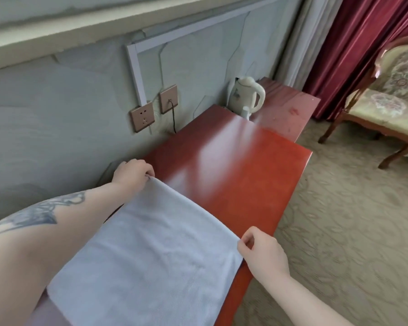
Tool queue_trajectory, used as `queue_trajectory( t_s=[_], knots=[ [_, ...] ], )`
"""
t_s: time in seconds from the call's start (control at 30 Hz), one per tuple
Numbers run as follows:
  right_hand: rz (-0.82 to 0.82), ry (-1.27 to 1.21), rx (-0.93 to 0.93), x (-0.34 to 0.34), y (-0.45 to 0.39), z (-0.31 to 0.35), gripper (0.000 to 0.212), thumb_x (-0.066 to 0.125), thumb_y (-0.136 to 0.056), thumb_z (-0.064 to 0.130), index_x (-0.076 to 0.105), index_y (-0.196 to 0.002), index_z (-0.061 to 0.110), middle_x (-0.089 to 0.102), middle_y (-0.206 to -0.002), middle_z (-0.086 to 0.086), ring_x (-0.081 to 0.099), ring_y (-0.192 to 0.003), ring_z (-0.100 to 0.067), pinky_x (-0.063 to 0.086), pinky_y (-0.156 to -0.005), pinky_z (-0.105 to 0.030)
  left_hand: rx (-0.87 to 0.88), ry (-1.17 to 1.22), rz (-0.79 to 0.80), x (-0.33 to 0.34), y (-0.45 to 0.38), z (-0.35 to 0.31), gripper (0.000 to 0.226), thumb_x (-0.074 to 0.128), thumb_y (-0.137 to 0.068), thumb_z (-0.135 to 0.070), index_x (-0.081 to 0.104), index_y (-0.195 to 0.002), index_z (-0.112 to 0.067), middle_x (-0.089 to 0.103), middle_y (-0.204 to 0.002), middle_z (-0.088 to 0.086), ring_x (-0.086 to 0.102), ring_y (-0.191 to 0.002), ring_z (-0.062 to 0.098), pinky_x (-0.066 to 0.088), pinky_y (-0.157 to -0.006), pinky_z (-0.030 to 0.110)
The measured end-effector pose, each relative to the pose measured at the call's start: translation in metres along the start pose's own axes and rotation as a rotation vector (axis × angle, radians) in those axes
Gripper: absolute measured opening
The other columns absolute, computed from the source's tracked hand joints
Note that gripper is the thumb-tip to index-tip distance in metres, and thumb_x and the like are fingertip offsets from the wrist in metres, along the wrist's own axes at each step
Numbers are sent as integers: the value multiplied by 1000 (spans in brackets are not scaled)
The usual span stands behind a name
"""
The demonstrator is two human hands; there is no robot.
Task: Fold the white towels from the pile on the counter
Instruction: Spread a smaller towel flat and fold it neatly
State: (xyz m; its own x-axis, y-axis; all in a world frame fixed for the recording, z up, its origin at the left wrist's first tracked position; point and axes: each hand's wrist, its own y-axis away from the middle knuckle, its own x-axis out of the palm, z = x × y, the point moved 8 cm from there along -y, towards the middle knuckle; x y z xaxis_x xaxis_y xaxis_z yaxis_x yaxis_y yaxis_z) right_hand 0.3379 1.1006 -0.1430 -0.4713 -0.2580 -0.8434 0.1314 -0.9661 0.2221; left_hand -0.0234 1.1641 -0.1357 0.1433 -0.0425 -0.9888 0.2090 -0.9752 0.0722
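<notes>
A white towel (pixel 151 250) lies spread flat on the red-brown wooden counter (pixel 233 165), reaching from the lower left toward the middle. My left hand (pixel 132 172) pinches the towel's far left corner by the wall. My right hand (pixel 262 250) pinches the far right corner near the counter's front edge. The far edge of the towel runs taut between the two hands. The towel's near end runs out of view at the bottom. No pile of towels shows in this view.
A white electric kettle (pixel 246 95) stands at the far end of the counter by the wall. Two wall sockets (pixel 153 109) sit above the counter, one with a black cord plugged in. An upholstered chair (pixel 386 97) and red curtains (pixel 363 43) stand at the right on carpet.
</notes>
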Motion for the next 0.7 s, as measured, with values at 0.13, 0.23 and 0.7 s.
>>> queue_trajectory(
  t_s=[0.13,0.23,0.7],
  knots=[
    [15,-25,-193,-12,31,23,13,58,-83,33,53,-72,29,56,-67,18,50,-60,-7,35,-51,-19,59,147,-14,-36,30,11,15,66,-83,-12,74,-90,-23,70,-96,-4,62,-96,20,43,-84,29],
    [3,9,-353,-16,61,41,12,59,-81,33,52,-72,28,53,-68,13,50,-72,-6,36,-52,-19,47,121,-39,-60,63,23,15,68,-82,-10,75,-90,-21,71,-94,-3,64,-93,19,41,-79,26],
    [54,266,-1098,68,209,124,21,68,-41,36,50,-50,28,44,-46,11,42,-44,-5,26,-40,-19,-30,-114,-25,-41,222,101,24,61,-82,-5,73,-88,-25,69,-95,-11,59,-98,17,32,-87,29]
  ],
)
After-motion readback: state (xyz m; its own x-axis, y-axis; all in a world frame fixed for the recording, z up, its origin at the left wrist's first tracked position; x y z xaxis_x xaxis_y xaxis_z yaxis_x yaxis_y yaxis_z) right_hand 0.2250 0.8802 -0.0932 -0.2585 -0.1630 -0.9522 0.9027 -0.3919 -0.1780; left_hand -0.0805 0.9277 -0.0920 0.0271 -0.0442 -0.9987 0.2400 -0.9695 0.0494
